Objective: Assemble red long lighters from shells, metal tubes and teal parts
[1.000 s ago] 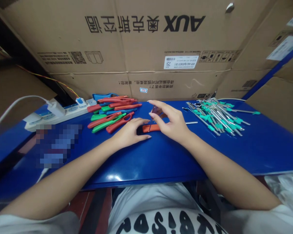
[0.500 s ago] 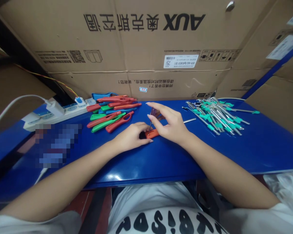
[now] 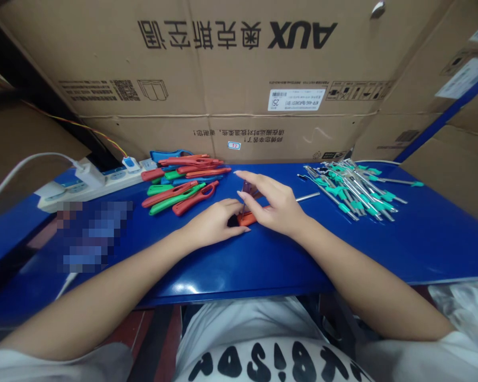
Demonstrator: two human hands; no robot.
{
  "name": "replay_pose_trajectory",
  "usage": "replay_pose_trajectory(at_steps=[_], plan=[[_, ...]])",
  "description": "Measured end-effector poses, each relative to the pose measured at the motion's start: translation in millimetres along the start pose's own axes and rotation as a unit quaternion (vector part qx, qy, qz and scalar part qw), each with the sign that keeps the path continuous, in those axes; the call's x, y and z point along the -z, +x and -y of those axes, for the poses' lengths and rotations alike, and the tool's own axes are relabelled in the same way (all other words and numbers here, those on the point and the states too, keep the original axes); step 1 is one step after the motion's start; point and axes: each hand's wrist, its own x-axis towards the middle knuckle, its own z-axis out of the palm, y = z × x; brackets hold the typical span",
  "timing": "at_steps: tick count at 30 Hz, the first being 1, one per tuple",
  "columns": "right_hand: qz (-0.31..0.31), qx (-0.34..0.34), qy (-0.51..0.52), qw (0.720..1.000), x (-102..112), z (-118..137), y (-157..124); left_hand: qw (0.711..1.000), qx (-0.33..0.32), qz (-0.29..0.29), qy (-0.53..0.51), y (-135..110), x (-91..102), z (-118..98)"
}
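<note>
Between the thumb and fingers of my right hand is a small screwdriver with a dark purple handle. It stands nearly upright, its thin shaft meeting the end of an orange plastic handle on the tabletop. My left hand is closed around the left end of that handle, hiding part of it. A thin metal rod shows beyond my right hand; whether it joins the orange handle is hidden by the hand.
Red, green and blue plastic handles lie piled at the left back of the blue table. Metal rods with teal parts are heaped at the right. A white power strip with plugs lies far left. A cardboard box walls the back.
My right hand has shifted slightly left with the screwdriver, which is now more upright. My left hand and the orange handle have stayed in place.
</note>
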Motion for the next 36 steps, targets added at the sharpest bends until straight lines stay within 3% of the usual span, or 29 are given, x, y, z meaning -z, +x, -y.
replay_pose_trajectory(at_steps=[7, 12, 19, 25, 31, 36], plan=[[0.039, 0.004, 0.026, 0.999, 1.7, 4.8, 2.9, 1.0, -0.015, 0.005, 0.008, -0.2, -0.4, 1.6], [0.054, -0.036, 0.078, 0.995, 3.7, 8.8, 6.2, 1.0, -0.022, 0.007, 0.007, -0.3, -1.0, 2.9], [0.051, -0.001, -0.031, 0.998, 6.3, 6.9, 6.9, 0.999, -0.02, 0.014, 0.021, -0.4, 0.3, 0.5], [0.04, -0.049, 0.051, 0.997, 3.9, 4.8, 6.8, 0.999, -0.02, 0.028, 0.02, 0.0, 2.9, -3.9], [0.011, -0.029, -0.039, 0.999, 4.7, 0.7, 6.1, 1.0, -0.01, 0.023, 0.008, -0.8, 2.6, -3.2], [0.056, -0.062, 0.056, 0.995, 5.4, 3.1, 7.7, 1.0, -0.002, 0.02, -0.006, -0.5, 2.5, -3.2]])
